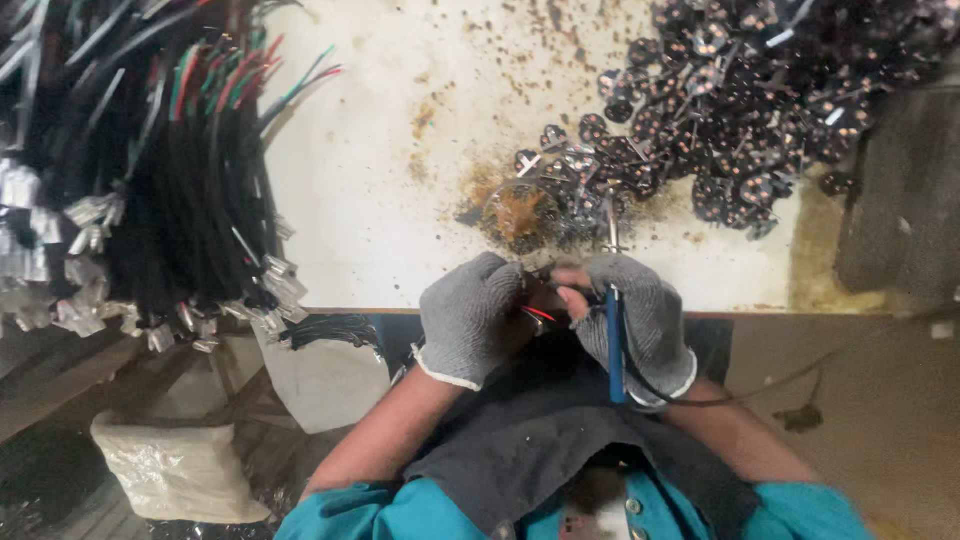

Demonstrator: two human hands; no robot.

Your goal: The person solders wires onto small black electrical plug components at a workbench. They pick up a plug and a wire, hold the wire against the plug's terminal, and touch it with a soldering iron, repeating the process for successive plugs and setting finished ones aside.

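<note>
Low centre of the frame, your right hand [640,315] grips the blue soldering iron [615,345] pen-like, its tip toward the small wired part [540,300] pinched in your left hand [468,315]

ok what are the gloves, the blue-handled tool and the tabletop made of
Gloves: grey knitted fabric, probably cotton; the weave and ribbed white-edged cuff show.
Blue-handled tool: glossy blue handle, likely plastic, with a thin shiny metal tip; it looks like a soldering iron.
Tabletop: smooth, off-white, maybe laminate or painted board, with brown stains and specks.
</note>
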